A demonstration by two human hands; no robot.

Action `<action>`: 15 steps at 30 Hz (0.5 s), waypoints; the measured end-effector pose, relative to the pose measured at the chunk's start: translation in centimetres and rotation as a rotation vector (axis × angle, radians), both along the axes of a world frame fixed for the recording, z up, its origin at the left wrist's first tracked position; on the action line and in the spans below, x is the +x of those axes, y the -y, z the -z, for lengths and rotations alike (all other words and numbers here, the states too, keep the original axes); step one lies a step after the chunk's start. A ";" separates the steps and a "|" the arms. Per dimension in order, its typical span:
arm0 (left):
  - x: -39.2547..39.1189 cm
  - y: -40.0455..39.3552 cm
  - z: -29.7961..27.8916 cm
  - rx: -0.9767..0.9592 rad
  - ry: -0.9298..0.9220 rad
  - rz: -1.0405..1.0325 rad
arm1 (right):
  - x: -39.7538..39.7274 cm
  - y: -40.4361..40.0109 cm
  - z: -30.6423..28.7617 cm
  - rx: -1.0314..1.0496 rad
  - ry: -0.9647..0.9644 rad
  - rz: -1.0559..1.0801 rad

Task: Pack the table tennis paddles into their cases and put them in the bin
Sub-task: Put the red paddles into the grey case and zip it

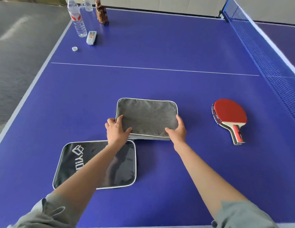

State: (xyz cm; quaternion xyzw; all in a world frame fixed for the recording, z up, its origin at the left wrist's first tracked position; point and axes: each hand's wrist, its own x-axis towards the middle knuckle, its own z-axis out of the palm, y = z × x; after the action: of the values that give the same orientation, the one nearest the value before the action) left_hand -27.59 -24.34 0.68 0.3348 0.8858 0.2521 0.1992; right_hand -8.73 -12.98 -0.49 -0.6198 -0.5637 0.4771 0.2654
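Note:
A grey fabric paddle case (147, 116) with white piping lies flat in the middle of the blue table. My left hand (116, 130) grips its near left corner and my right hand (178, 130) grips its near right corner. A black case (123, 163) with a white logo lies flat nearer to me on the left, partly under my left forearm. To the right, two stacked paddles (230, 115) lie with red rubber up and handles pointing toward me. No bin is in view.
At the far left corner of the table (160, 46) stand a water bottle (77, 22), a second bottle (88, 4) and a brown bottle (102, 13), with a small white device (91, 37) and a bottle cap (74, 49). The net (265, 53) runs along the right.

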 end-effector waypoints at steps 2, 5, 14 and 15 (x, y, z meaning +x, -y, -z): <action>3.8 0.8 0.0 0.029 0.023 0.014 | 3.5 0.2 0.0 0.004 -0.011 0.043; 9.2 1.7 0.6 0.071 0.086 0.000 | 8.4 0.5 0.7 0.019 0.009 0.049; 21.1 2.8 3.0 0.068 0.197 -0.087 | 19.6 0.4 2.7 0.027 0.085 0.032; 21.7 3.1 3.2 0.072 0.209 -0.103 | 20.4 0.4 2.8 0.025 0.099 0.011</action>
State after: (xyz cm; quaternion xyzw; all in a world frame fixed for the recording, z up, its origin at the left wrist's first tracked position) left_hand -5.88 -27.47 -2.51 0.2679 0.8665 0.3272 0.2651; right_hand 11.65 -13.36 -3.26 -0.6423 -0.5788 0.4373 0.2473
